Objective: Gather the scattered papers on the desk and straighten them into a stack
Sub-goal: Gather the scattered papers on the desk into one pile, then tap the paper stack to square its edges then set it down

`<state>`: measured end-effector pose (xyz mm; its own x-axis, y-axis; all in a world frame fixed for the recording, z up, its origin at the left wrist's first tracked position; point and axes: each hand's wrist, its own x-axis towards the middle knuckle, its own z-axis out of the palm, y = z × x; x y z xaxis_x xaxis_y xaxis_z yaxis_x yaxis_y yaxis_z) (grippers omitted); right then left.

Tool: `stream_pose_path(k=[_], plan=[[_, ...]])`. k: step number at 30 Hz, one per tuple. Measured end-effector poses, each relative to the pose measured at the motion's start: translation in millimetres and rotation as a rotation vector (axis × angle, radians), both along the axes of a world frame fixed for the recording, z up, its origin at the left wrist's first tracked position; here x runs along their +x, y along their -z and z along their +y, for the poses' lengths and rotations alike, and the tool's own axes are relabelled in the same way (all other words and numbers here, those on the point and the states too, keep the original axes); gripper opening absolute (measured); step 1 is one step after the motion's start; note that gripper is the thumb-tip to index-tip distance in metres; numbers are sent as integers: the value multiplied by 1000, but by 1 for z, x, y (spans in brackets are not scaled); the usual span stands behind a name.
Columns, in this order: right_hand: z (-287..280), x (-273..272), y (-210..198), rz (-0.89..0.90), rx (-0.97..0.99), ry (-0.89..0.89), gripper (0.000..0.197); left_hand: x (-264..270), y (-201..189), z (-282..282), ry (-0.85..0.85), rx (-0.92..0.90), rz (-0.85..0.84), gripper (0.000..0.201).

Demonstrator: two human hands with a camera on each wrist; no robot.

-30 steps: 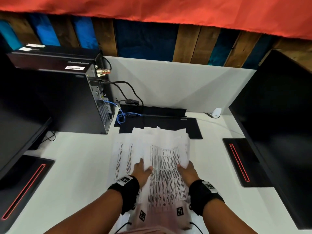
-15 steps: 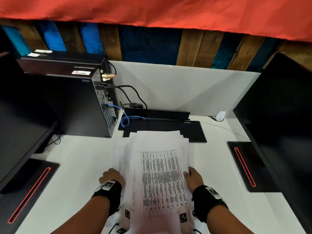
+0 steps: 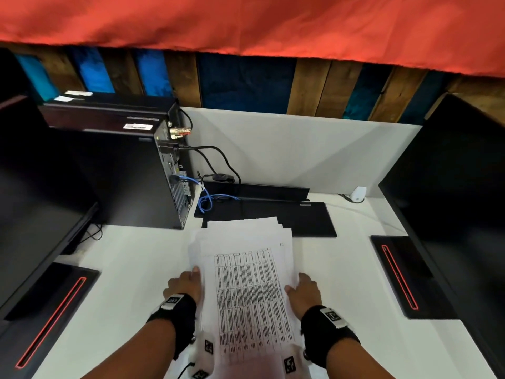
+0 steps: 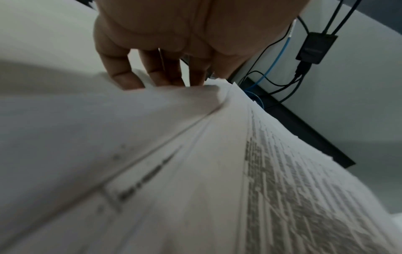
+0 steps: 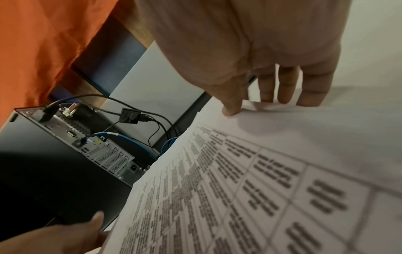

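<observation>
A pile of white printed papers (image 3: 247, 283) sits mid-desk, its top sheet a table of small text and its far edges still fanned out unevenly. My left hand (image 3: 185, 285) holds the pile's left edge, thumb against the sheets. In the left wrist view its fingers (image 4: 121, 75) reach down behind the papers (image 4: 195, 171), tips hidden. My right hand (image 3: 303, 289) grips the right edge. The right wrist view shows its thumb (image 5: 230, 106) on top of the papers (image 5: 239, 189) and its fingers past the edge. The near end of the pile is lifted over my wrists.
On the white desk (image 3: 123, 283) a black computer tower (image 3: 123, 173) with cables (image 3: 207, 198) stands at the back left. A flat black keyboard (image 3: 300, 217) lies just beyond the papers. Dark monitors (image 3: 32, 214) (image 3: 451, 201) and their red-lined bases (image 3: 49, 310) (image 3: 404, 274) flank both sides.
My left hand moved off the top of the sheets to the pile's left edge. The sheets spread out to the left were drawn in, and the pile is narrower.
</observation>
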<state>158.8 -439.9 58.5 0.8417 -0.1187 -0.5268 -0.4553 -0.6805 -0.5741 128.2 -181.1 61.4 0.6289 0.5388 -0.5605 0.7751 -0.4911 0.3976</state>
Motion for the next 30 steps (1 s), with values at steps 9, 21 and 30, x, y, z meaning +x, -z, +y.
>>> stream_pose_path(k=[9,21,30], plan=[[2,-5,19,192,367,77,108,-15,11,-15,43,-313,-116,65],[-26,-1,-57,-73,897,111,95,-10,-72,4,-8,-960,-580,95],[-27,5,-120,-246,973,30,74,7,-126,7,219,-874,-799,99]])
